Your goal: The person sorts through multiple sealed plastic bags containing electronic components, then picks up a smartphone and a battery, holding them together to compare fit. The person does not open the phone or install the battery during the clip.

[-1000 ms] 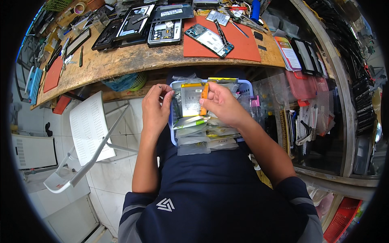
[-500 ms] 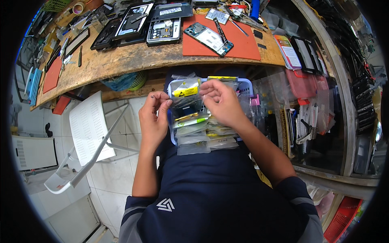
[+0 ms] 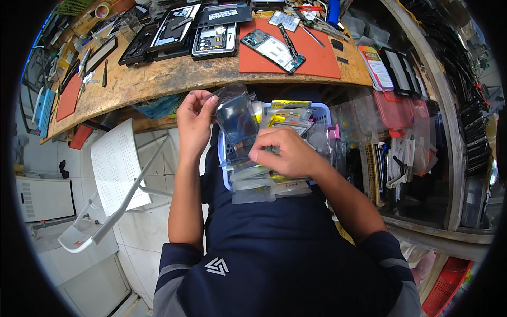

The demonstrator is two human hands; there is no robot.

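My left hand pinches the top corner of a clear plastic bag with a dark, flat rectangular piece inside. The bag hangs tilted over the left side of a pale blue-violet basket on my lap. Several more clear bags, some with yellow labels, fill the basket, and a few flat bags overhang its near edge. Low over these bags, beside the raised bag's lower end, my right hand has its fingers curled in and closed. What its fingertips grip, if anything, is hidden.
Ahead is a wooden workbench with a red-orange mat, an opened phone and opened tablets. A white folding chair stands at left. To the right is a glass-sided cabinet.
My left hand has raised the bag with the dark piece from among the others and moved slightly up and left. My right hand has come down toward me, its fingers now curled in.
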